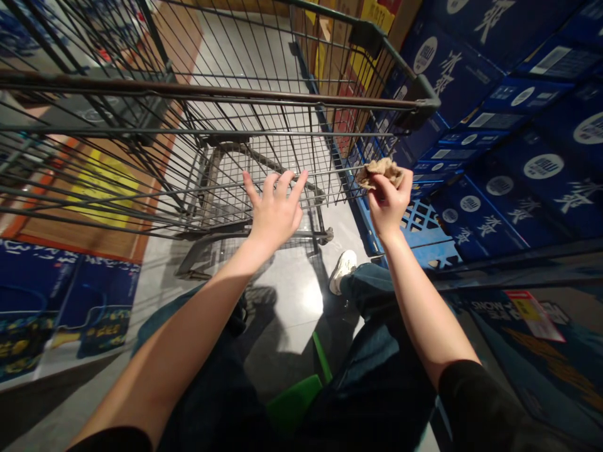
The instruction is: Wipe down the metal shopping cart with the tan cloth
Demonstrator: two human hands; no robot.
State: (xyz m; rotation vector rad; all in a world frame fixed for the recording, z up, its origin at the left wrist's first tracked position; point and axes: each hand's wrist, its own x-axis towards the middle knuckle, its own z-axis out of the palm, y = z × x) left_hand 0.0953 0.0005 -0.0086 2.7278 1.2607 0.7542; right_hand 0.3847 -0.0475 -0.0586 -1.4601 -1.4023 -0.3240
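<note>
Loosely crumpled brown cloth (380, 172), fingers-pinched.

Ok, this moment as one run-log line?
left hand: open, fingers spread by shopping cart | right hand: pinching crumpled brown cloth | blue cartons: stacked at right

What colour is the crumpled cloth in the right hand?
Brownish tan cloth; the head view shows it.

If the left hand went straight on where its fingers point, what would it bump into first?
Probably the shopping cart's wire side, just ahead of the left hand. I can't tell how deep the gap is; the fingertips might already be touching.
</note>
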